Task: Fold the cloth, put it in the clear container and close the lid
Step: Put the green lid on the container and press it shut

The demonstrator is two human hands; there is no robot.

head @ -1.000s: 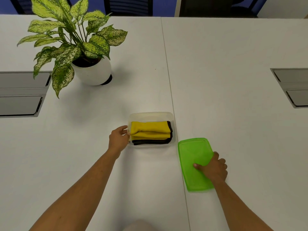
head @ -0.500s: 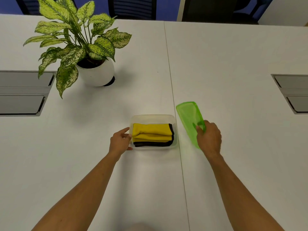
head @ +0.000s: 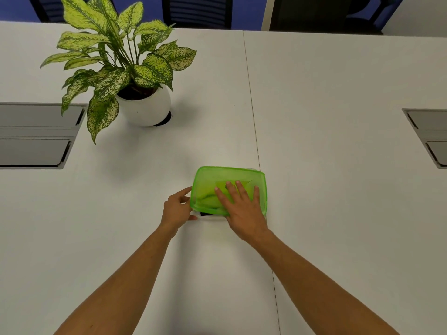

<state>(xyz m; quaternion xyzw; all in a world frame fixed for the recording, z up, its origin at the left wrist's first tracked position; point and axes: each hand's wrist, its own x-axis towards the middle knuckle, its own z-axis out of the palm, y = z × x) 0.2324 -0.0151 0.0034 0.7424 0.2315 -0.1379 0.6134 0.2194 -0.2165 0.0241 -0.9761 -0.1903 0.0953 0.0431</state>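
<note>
Green lid (head: 208, 176) lies on the container (head: 212, 217) — right hand (head: 244, 206) flat atop, left hand (head: 175, 209) loosely pinching the edge; near side unseated, needs pressing.

no readable text, labels, brands or numbers anywhere

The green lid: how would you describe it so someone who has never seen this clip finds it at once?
Start at the white table and follow its centre seam toward the person. Just left of the seam, the green lid lies over a clear container, with the right hand flat on top and the left hand at its left edge. It is the only see-through bright green thing; the plant is leafy and speckled.
</note>
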